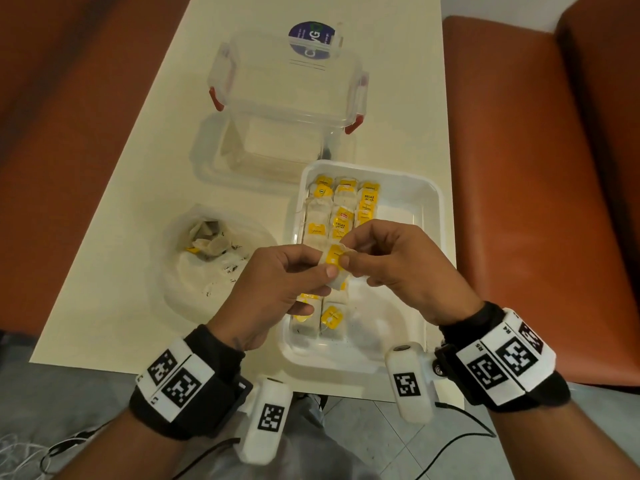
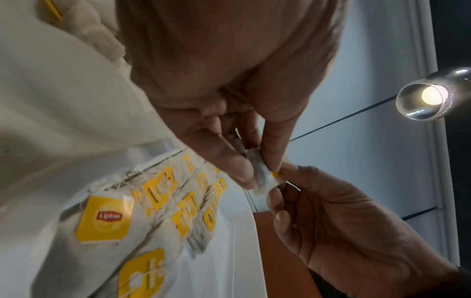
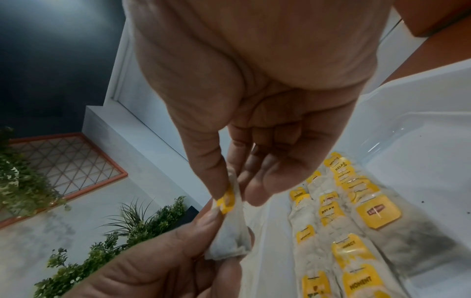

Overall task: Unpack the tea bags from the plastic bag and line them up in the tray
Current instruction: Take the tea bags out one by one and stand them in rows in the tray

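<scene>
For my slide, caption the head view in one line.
Both hands, left hand and right hand, pinch one tea bag above the white tray, rows of bags already laid, plastic bag alongside.

Bare right side of tray (image 1: pixel 408 216); clear container (image 1: pixel 284 109) beyond, plastic bag (image 1: pixel 207 258) left.

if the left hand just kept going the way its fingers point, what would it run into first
Most likely the right hand: the left hand points straight at it, and both pinch one tea bag above the tray. Depth looks matched, though not certain.
</scene>
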